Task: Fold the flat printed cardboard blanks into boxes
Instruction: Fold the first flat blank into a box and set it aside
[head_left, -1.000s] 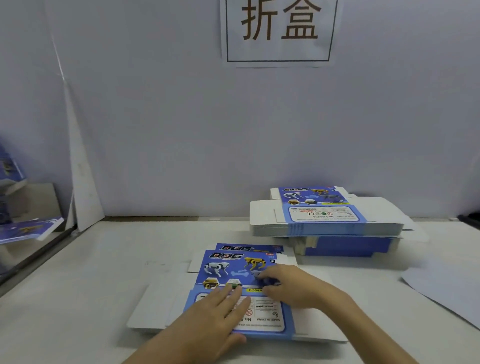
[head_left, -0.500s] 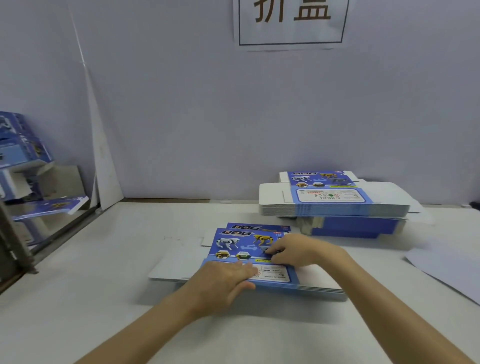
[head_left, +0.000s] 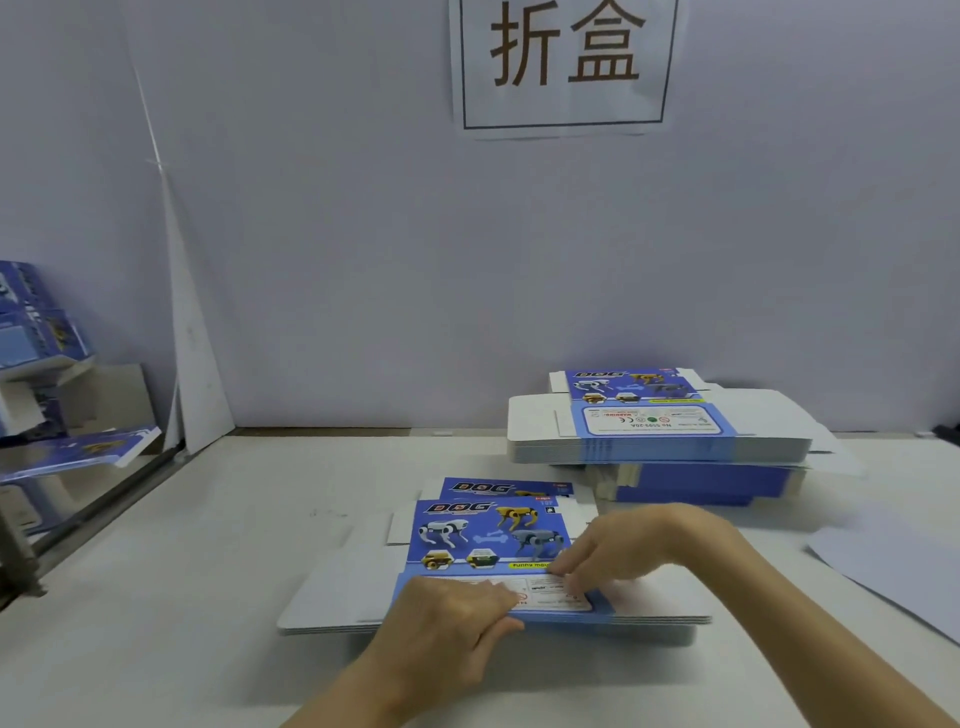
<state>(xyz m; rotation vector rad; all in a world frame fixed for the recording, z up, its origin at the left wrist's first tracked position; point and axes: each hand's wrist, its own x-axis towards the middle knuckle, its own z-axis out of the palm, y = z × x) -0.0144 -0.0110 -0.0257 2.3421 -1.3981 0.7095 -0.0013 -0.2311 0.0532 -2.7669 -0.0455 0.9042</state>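
Note:
A low stack of flat blue printed blanks (head_left: 483, 535) with robot-dog pictures lies on the white table in front of me. My left hand (head_left: 447, 623) is at the stack's near edge, fingers curled over the top blank and thumb at the edge beneath it. My right hand (head_left: 618, 556) sits on the right part of the top blank, its bent fingertips and thumb pinched together near the white label panel. A taller stack of the same blanks (head_left: 660, 431) stands further back on the right.
A white table (head_left: 208, 571) meets a pale wall with a paper sign (head_left: 563, 62). Folded blue boxes (head_left: 36, 322) and a loose blank (head_left: 78, 452) sit on a rack at far left. A white sheet (head_left: 893, 571) lies at the right edge.
My left hand has slid back from the label panel to the stack's near edge and curled over it. My right hand stays bunched on the top blank.

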